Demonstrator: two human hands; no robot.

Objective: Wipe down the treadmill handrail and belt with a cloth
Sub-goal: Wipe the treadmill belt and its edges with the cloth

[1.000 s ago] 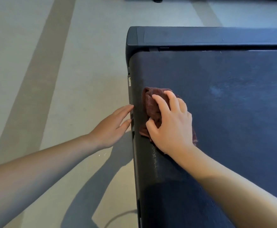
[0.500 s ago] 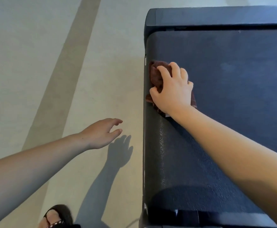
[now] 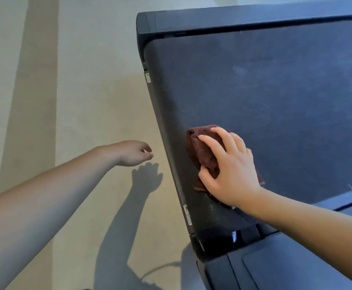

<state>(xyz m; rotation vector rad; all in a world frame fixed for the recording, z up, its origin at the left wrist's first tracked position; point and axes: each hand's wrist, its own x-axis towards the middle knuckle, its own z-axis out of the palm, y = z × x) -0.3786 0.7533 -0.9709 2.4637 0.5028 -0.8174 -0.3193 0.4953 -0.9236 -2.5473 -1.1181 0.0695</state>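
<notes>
Dark red cloth (image 3: pixel 204 151) was bunched on the treadmill belt (image 3: pixel 275 101), near the belt's left edge and toward its near end. Right hand (image 3: pixel 231 170) sat on top of it, fingers curved over the wad and thumb tucked into its near-left side, gripping and pressing it flat on the belt. A bit of cloth stuck out on the right, past the wrist. Left hand (image 3: pixel 131 152) hung over the floor (image 3: pixel 87 80) left of the treadmill, clear of the deck, fingers loosely curled, holding nothing; its shadow (image 3: pixel 148 176) fell on the floor just beside the side rail. Two small stickers on the left side rail, one far (image 3: pixel 148 77), one near (image 3: pixel 187 214). Dark end cap (image 3: pixel 212 19) ran across the far end of the belt. Thin cable (image 3: pixel 160 266) lay on the floor near the treadmill's near-left corner.
</notes>
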